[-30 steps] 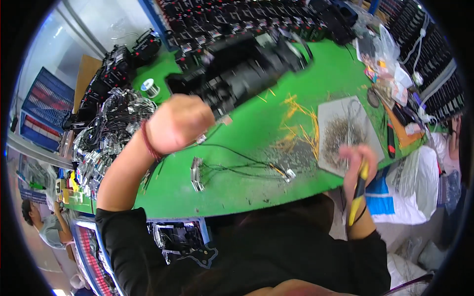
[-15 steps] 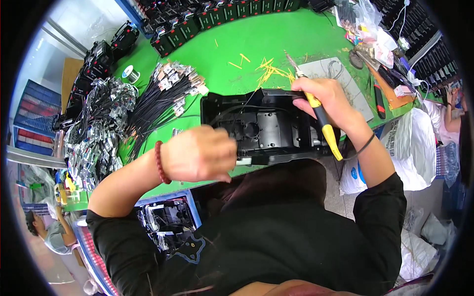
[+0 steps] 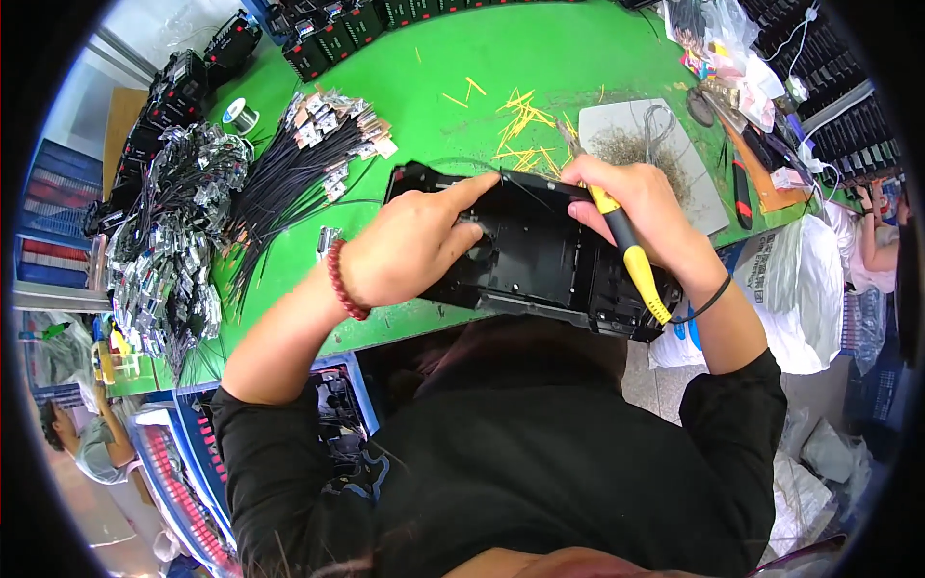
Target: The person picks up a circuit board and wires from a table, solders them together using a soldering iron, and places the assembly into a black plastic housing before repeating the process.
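Note:
A black plastic housing (image 3: 530, 255), hollow and facing up, lies tilted at the table's near edge. My left hand (image 3: 409, 241) is over its left part, index finger stretched to the far rim and thumb apart, pointing into the hollow. A thin black cable runs along that rim by the fingertip; whether I press it is unclear. My right hand (image 3: 641, 202) grips a soldering iron (image 3: 638, 262) with a yellow and black handle, its tip pointing away over the table. The fingers of this hand also rest at the housing's far rim.
Bundled black cables (image 3: 279, 178) with metal ends and a solder spool (image 3: 241, 116) lie left. Yellow tubing pieces (image 3: 525, 120) are scattered beyond the housing. A grey board (image 3: 699, 183) and red-black pliers (image 3: 741, 193) lie right. Black units (image 3: 332, 43) line the back.
My left hand has moved from the housing's near-left side to its far rim, index finger now stretched. The housing has tilted, its right end swinging nearer me. My right hand keeps the iron.

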A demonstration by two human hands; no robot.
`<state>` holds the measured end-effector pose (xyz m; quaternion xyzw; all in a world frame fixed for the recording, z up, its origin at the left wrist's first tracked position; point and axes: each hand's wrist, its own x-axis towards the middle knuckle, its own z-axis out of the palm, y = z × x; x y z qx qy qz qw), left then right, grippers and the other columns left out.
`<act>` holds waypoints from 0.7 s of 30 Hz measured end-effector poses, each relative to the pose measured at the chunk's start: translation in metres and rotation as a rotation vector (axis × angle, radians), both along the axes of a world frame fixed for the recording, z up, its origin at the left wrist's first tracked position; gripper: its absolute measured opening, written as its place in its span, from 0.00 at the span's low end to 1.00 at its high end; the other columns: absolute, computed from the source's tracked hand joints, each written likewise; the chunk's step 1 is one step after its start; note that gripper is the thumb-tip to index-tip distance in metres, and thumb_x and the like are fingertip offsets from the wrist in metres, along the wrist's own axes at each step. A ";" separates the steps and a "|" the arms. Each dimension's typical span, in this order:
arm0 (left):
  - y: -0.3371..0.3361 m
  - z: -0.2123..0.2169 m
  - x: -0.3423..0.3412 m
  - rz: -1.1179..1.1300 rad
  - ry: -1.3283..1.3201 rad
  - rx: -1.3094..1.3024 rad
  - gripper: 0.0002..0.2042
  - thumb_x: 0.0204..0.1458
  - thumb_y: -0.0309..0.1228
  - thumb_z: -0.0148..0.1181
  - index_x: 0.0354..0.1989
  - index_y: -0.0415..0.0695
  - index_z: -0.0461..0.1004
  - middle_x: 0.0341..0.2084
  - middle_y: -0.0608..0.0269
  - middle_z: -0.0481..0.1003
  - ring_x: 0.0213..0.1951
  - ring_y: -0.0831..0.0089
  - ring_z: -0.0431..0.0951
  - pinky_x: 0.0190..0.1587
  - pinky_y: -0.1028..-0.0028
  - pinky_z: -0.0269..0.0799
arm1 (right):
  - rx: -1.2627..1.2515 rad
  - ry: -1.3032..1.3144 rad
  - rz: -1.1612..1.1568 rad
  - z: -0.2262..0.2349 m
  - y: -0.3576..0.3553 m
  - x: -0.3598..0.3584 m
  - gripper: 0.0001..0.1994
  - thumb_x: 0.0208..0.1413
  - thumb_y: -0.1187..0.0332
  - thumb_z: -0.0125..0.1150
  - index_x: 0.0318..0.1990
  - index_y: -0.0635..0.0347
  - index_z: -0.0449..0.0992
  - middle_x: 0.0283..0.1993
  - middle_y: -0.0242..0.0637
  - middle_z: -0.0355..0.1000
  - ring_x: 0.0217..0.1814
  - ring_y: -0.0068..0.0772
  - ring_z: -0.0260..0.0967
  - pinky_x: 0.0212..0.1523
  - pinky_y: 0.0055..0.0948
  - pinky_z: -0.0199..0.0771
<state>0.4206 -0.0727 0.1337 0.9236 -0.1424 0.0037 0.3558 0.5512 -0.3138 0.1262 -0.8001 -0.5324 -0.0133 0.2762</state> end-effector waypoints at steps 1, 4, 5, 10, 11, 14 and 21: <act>0.006 0.002 -0.001 -0.067 0.083 0.022 0.22 0.53 0.26 0.52 0.58 0.34 0.62 0.30 0.41 0.75 0.33 0.49 0.76 0.38 0.62 0.71 | 0.005 0.026 -0.008 -0.002 0.001 0.002 0.13 0.46 0.73 0.66 0.39 0.53 0.70 0.21 0.41 0.65 0.24 0.50 0.67 0.24 0.37 0.65; 0.014 0.028 0.001 -0.246 0.344 0.022 0.24 0.57 0.30 0.48 0.62 0.36 0.56 0.24 0.42 0.74 0.31 0.46 0.75 0.35 0.57 0.69 | 0.003 0.048 0.020 0.000 0.010 0.004 0.13 0.47 0.73 0.66 0.39 0.53 0.70 0.21 0.41 0.64 0.23 0.49 0.66 0.24 0.36 0.64; 0.011 0.036 0.001 -0.227 0.421 0.004 0.26 0.57 0.30 0.47 0.64 0.37 0.53 0.22 0.44 0.73 0.29 0.46 0.75 0.34 0.56 0.69 | 0.003 0.057 0.030 -0.001 0.012 0.004 0.13 0.47 0.73 0.66 0.39 0.53 0.70 0.20 0.41 0.64 0.23 0.49 0.66 0.24 0.35 0.64; 0.004 0.012 -0.010 0.015 0.111 0.008 0.36 0.55 0.23 0.46 0.69 0.41 0.36 0.15 0.53 0.67 0.21 0.53 0.71 0.28 0.62 0.65 | 0.110 -0.090 0.033 -0.009 0.028 0.024 0.14 0.46 0.74 0.66 0.39 0.52 0.70 0.20 0.39 0.64 0.21 0.45 0.67 0.23 0.33 0.64; 0.002 0.007 -0.009 0.048 0.053 0.011 0.37 0.54 0.24 0.48 0.69 0.41 0.35 0.15 0.51 0.69 0.22 0.50 0.72 0.28 0.59 0.67 | 0.104 -0.087 0.009 -0.008 0.031 0.029 0.14 0.45 0.75 0.67 0.39 0.53 0.71 0.22 0.39 0.66 0.23 0.43 0.68 0.24 0.33 0.65; -0.008 -0.004 -0.004 0.200 -0.008 -0.149 0.37 0.55 0.23 0.46 0.69 0.39 0.30 0.15 0.55 0.66 0.19 0.56 0.70 0.28 0.64 0.67 | 0.259 -0.187 0.064 -0.023 0.053 0.055 0.15 0.43 0.79 0.67 0.40 0.55 0.72 0.28 0.38 0.71 0.27 0.39 0.71 0.27 0.30 0.68; -0.034 -0.052 0.012 0.417 -0.143 -0.181 0.28 0.54 0.26 0.47 0.65 0.41 0.48 0.21 0.49 0.73 0.25 0.50 0.77 0.30 0.59 0.72 | 0.342 -0.355 0.148 -0.046 0.090 0.101 0.15 0.41 0.77 0.67 0.38 0.52 0.73 0.30 0.35 0.71 0.27 0.39 0.69 0.29 0.30 0.69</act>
